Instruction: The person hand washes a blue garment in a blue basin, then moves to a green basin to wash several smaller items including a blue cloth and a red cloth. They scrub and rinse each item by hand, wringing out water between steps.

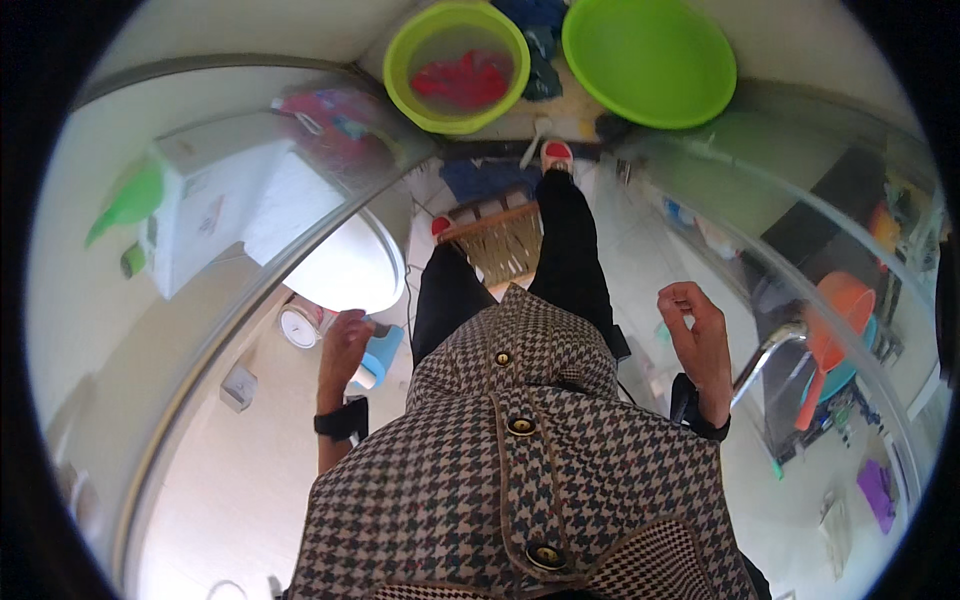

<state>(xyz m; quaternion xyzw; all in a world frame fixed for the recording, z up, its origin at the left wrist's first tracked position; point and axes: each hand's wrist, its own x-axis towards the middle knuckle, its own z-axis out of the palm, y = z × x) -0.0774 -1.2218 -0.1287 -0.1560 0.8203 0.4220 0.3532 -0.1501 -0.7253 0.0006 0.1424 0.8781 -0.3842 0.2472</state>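
My left hand point(346, 346) hangs at my left side with its fingers loosely bent and nothing seen in it; a light blue object point(386, 352) shows just behind it. My right hand point(696, 322) is raised at my right side, fingers curled and apart, holding nothing. In front of my feet, a yellow-green plastic basin point(397, 82) contains red cloth point(469, 79) in cloudy water. A bright green plastic basin point(649, 60) stands to its right. Dark cloth point(541, 67) lies between the two basins.
Glass panels point(300, 247) flank me. A white brush-like object point(535, 142) lies by my forward shoe point(556, 154). Blue cloth point(480, 180) and a bristly mat or broom head point(502, 244) are on the tiles. An orange plastic dipper point(834, 315) is at the right; a white round lid point(352, 262) at the left.
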